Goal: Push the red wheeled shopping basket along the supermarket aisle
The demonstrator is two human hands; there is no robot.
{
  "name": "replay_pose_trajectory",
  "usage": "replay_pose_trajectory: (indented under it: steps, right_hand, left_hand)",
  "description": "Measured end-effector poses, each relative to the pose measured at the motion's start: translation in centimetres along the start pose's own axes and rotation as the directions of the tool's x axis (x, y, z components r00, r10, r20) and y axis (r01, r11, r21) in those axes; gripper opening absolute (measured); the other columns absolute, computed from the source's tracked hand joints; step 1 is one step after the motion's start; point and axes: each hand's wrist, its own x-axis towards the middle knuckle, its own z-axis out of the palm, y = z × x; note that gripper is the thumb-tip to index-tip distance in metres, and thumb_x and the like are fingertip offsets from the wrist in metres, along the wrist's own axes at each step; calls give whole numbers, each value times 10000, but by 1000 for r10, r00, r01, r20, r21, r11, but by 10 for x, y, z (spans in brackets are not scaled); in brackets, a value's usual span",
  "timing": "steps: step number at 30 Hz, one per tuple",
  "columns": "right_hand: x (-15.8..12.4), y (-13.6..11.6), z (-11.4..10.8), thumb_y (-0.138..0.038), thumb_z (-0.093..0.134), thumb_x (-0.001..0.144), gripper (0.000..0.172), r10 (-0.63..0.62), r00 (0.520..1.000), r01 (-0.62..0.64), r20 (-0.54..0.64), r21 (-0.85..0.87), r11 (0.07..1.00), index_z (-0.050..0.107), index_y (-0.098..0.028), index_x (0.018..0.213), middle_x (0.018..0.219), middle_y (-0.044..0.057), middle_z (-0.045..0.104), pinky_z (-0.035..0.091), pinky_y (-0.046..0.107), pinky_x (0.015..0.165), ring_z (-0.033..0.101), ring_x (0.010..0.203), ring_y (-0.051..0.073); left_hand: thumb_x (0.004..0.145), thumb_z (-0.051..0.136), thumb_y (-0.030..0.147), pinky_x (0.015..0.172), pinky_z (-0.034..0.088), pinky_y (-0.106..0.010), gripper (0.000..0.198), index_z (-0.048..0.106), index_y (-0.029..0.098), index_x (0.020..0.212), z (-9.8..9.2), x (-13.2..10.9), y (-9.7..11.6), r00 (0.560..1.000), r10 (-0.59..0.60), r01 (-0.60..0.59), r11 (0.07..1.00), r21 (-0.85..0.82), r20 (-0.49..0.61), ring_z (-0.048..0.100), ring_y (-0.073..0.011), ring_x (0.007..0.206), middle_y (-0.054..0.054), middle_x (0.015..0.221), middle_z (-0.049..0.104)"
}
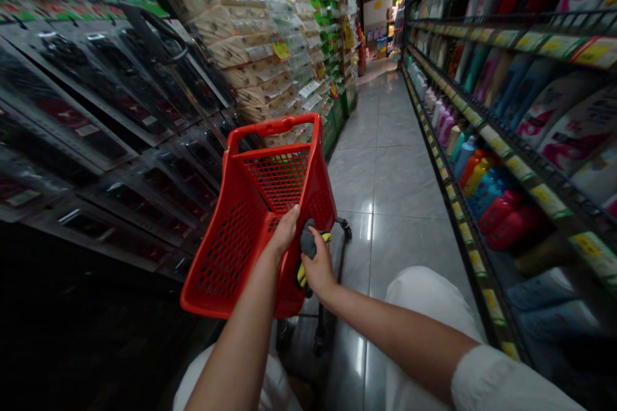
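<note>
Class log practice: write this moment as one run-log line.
left hand: at red cart, grip unclear | right hand: on grey-and-yellow item | place: shop aisle | right side: shelved bottles

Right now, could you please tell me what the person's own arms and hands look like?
The left hand and right hand are ungloved, with bare forearms and no watch or bracelet visible on either wrist. A loose, plain white sleeve shows on the right arm; no sleeve is in view on the left. Whether rings are worn is unclear.
</note>
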Motion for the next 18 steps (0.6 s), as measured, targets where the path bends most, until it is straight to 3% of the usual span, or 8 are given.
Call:
replay_pose_trajectory:
  steps: [5, 7, 9, 14, 16, 18]
  right_hand:
    - [55, -18, -11, -97, 507, 700, 634, -4, 997, 2, -77, -25, 1000, 477, -194, 1326, 1273, 82, 555, 373, 367, 1061, 499, 1197, 192]
    - [61, -21, -12, -67, 488, 690, 636, -22, 997, 17, -81, -63, 998, 502, -202, 1311, 1273, 81, 550, 356, 376, 1072, 484, 1212, 200]
    - [45, -25, -12, -42, 469, 688, 646, -71, 997, 68, -39, -71, 995, 517, -218, 1308, 1272, 78, 545, 346, 381, 1081, 478, 1221, 207]
    - [-33, -31, -19, -7, 486, 663, 739, -173, 972, 181, 159, -40, 983, 490, -269, 1353, 1271, 62, 519, 334, 385, 1098, 466, 1235, 219]
    - [-46, -25, -22, 1, 485, 651, 729, -188, 966, 196, 179, -30, 980, 531, -289, 1318, 1244, 50, 526, 355, 378, 1084, 487, 1210, 214]
    - [-41, -15, -21, 1, 477, 646, 693, -189, 971, 192, 149, -11, 981, 586, -295, 1262, 1203, 39, 550, 380, 364, 1063, 518, 1171, 202]
  left_hand:
    - [734, 575, 658, 1109, 300, -390, 610, 713, 117, 978, 1, -11, 7, 998, 4, -2, 999, -45, 58, 495, -279, 1249, -105, 1070, 715]
    - [730, 572, 670, 1091, 324, -395, 627, 714, 108, 969, 3, -16, 7, 997, -7, 14, 996, -91, 81, 509, -285, 1229, -109, 1036, 724]
    - [726, 591, 652, 1081, 336, -397, 595, 718, 110, 936, 3, -19, 7, 997, -22, 29, 993, -113, 68, 524, -288, 1209, -107, 1033, 725]
    - [730, 623, 590, 1094, 314, -404, 486, 717, 134, 871, -1, -19, 8, 1000, -21, 23, 997, -80, 17, 544, -277, 1192, -88, 1062, 719]
    - [740, 619, 574, 1107, 298, -400, 459, 716, 144, 866, -3, -18, 7, 1000, -13, 15, 997, -72, 16, 535, -267, 1208, -82, 1075, 716]
    - [740, 621, 562, 1120, 282, -399, 448, 716, 148, 880, -4, -17, 4, 1000, 14, -14, 999, -43, 16, 513, -266, 1236, -87, 1116, 702]
